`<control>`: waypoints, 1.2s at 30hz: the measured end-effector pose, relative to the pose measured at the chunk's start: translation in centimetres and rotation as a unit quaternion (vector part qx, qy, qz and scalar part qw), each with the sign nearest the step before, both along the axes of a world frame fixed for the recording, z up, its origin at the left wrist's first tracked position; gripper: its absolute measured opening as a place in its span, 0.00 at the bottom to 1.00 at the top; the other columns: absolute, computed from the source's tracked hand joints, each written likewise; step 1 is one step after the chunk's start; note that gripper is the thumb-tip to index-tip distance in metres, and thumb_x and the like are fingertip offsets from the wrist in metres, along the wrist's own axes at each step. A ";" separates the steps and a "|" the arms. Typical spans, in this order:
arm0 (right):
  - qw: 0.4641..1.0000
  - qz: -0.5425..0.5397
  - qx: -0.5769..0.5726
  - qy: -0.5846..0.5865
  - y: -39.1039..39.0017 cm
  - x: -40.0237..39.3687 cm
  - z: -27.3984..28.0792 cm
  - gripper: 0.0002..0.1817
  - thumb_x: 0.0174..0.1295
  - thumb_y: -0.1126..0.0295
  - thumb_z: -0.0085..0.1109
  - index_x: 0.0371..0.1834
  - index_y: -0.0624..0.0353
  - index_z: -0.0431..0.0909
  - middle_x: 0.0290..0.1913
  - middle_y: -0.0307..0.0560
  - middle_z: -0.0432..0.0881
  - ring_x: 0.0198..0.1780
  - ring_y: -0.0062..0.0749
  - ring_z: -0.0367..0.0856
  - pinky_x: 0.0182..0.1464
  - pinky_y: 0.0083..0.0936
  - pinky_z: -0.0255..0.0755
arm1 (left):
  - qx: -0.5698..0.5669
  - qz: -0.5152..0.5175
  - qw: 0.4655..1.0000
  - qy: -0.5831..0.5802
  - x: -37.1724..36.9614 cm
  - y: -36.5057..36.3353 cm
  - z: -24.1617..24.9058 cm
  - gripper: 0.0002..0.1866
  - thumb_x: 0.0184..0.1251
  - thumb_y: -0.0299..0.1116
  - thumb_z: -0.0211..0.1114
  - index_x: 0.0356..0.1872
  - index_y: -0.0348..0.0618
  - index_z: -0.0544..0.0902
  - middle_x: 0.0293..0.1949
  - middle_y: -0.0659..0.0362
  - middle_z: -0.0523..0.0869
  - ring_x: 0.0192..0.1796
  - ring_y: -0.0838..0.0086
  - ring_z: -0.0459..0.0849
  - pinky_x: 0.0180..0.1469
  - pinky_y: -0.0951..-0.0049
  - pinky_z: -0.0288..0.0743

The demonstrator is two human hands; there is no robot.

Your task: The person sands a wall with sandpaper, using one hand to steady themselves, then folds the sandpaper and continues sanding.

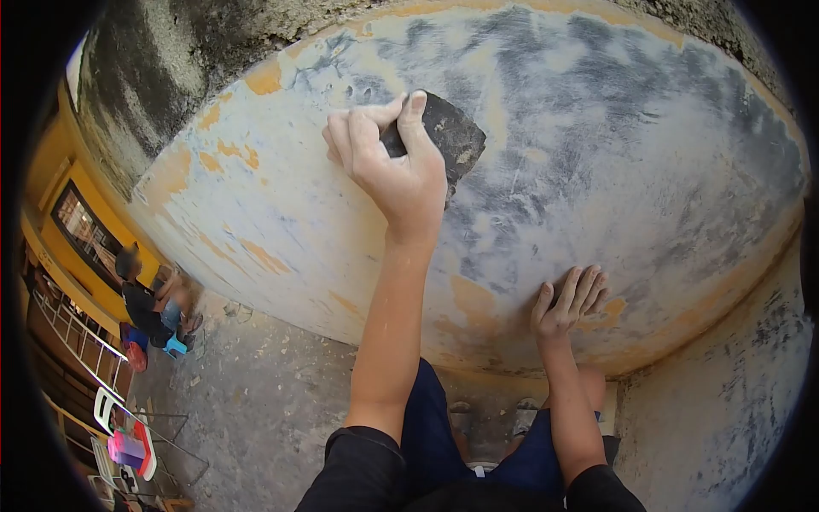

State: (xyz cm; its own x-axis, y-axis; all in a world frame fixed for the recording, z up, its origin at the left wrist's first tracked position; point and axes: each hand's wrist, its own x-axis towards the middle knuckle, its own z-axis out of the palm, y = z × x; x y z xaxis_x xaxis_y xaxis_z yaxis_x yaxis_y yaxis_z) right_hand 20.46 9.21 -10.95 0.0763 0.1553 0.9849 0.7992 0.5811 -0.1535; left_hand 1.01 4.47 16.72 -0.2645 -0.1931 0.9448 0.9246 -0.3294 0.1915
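Observation:
My left hand is closed on a dark, ragged-edged piece of sandpaper, held against the upper part of a wall. Pale dust coats the fingers. The thumb lies on top of the piece, and the other fingers curl at its left side. Lower and to the right, my right hand rests on the wall with its fingers stretched out, holding nothing. Orange-yellow patches and dark grey smudges show through the wall's whitish coat.
Rough, stained concrete borders the wall above. At the left, a person sits on a blue stool. Nearer stand a red and white chair with a purple container and a metal ladder. Another wall adjoins at right.

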 end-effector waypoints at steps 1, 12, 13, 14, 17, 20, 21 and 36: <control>1.000 0.003 0.000 0.001 -0.1 0.0 0.0 0.32 0.82 0.58 0.51 0.81 0.69 0.66 0.85 0.64 0.60 0.88 0.58 0.48 0.86 0.56 0.36 | 0.001 -0.013 1.000 -0.008 0.2 -0.1 -0.4 0.11 0.66 0.28 0.77 0.32 0.43 0.80 0.35 0.60 0.78 0.43 0.62 0.74 0.55 0.58 0.64; 1.000 0.015 -0.015 -0.001 -0.5 0.3 0.2 0.31 0.81 0.60 0.54 0.79 0.69 0.68 0.85 0.66 0.60 0.88 0.60 0.49 0.86 0.57 0.36 | -0.005 0.029 1.000 -0.004 0.0 0.1 -0.7 0.12 0.67 0.29 0.78 0.31 0.46 0.79 0.33 0.63 0.77 0.42 0.65 0.74 0.55 0.59 0.61; 1.000 0.016 -0.016 -0.002 -0.5 0.3 0.2 0.31 0.81 0.60 0.54 0.79 0.69 0.68 0.85 0.66 0.60 0.88 0.60 0.49 0.86 0.56 0.37 | 0.009 0.022 1.000 0.002 -0.1 0.2 -0.7 0.12 0.67 0.29 0.78 0.31 0.46 0.79 0.33 0.64 0.77 0.42 0.65 0.75 0.55 0.58 0.61; 1.000 0.016 -0.016 -0.002 -0.5 0.3 0.2 0.31 0.81 0.61 0.55 0.79 0.69 0.68 0.85 0.66 0.60 0.88 0.60 0.49 0.86 0.56 0.37 | -0.010 0.008 1.000 -0.016 -0.3 -0.1 -1.4 0.12 0.68 0.31 0.78 0.31 0.46 0.79 0.33 0.64 0.77 0.42 0.66 0.75 0.56 0.58 0.60; 1.000 0.017 -0.011 -0.008 -0.5 0.4 0.2 0.31 0.81 0.61 0.55 0.80 0.69 0.68 0.85 0.66 0.61 0.88 0.59 0.50 0.86 0.56 0.37 | -0.046 0.023 0.998 -0.047 0.1 -0.6 -4.6 0.13 0.67 0.31 0.78 0.31 0.47 0.79 0.33 0.64 0.78 0.43 0.66 0.76 0.56 0.57 0.60; 1.000 0.010 -0.012 -0.007 -0.5 0.4 0.3 0.31 0.81 0.60 0.55 0.80 0.69 0.67 0.85 0.65 0.61 0.88 0.59 0.50 0.86 0.56 0.37 | -0.039 0.040 0.998 -0.027 0.0 -0.4 -3.4 0.13 0.67 0.31 0.78 0.30 0.47 0.79 0.33 0.64 0.77 0.42 0.65 0.76 0.57 0.56 0.59; 1.000 0.012 -0.010 -0.007 -0.4 0.3 0.4 0.31 0.81 0.60 0.55 0.80 0.69 0.67 0.85 0.65 0.61 0.88 0.59 0.50 0.86 0.56 0.37 | -0.033 0.046 0.998 -0.011 -0.2 -0.3 -2.5 0.13 0.67 0.31 0.78 0.30 0.47 0.79 0.33 0.65 0.77 0.42 0.65 0.76 0.57 0.55 0.58; 1.000 0.008 -0.004 -0.009 -0.2 0.3 0.1 0.30 0.82 0.60 0.53 0.79 0.70 0.68 0.85 0.65 0.60 0.88 0.59 0.49 0.86 0.56 0.37 | -0.057 0.066 0.996 0.031 0.4 -1.5 0.7 0.13 0.68 0.29 0.78 0.31 0.41 0.80 0.33 0.63 0.77 0.35 0.72 0.69 0.43 0.68 0.66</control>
